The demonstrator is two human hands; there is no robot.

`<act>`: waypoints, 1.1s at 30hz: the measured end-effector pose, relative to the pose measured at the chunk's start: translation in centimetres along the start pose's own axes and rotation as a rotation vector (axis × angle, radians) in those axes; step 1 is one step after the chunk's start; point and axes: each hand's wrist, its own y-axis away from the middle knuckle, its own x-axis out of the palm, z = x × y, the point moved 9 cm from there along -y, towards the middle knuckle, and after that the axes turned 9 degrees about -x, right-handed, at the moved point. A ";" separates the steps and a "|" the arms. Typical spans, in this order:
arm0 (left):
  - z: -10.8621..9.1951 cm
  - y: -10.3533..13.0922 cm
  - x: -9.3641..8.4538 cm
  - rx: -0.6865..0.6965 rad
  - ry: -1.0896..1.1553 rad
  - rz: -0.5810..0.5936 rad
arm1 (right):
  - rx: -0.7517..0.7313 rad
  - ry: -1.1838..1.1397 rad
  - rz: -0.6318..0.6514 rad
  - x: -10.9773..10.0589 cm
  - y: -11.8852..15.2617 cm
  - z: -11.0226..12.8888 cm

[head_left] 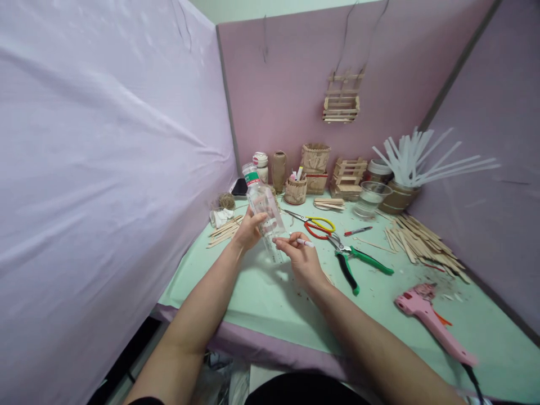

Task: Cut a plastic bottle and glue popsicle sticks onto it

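Note:
A clear glass bottle [272, 211] with a green and red neck label is held tilted above the table, its neck pointing up and to the left. My left hand [250, 229] wraps round its left side. Along the bottle's lower part lies a clear ruler-like strip [273, 251] with small markings. The fingertips of my right hand [300, 257] touch the strip near the bottle's base, and a white pen [304, 242] rests between the fingers of that hand.
Red-and-yellow scissors [319, 226], green-handled pliers [366, 257] and a pen [358, 231] lie right of my hands. A pink glue gun [436, 323] is at the right front. Wooden sticks [422, 242], a plastic cup [371, 199] and woven pots [315, 160] stand or lie farther back.

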 end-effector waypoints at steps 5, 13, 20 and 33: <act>0.1 -0.1 0.1 0.001 -0.021 0.023 | -0.006 0.018 0.012 0.1 0.2 0.2; 0.4 -0.2 -0.2 -0.011 -0.012 0.009 | -0.014 0.007 0.030 0.2 0.3 0.4; 0.2 -0.1 0.0 -0.006 -0.015 0.001 | -0.015 -0.010 0.027 0.2 0.2 0.3; 0.1 -0.1 0.0 -0.001 -0.025 -0.018 | -0.019 0.030 0.025 0.2 0.3 0.4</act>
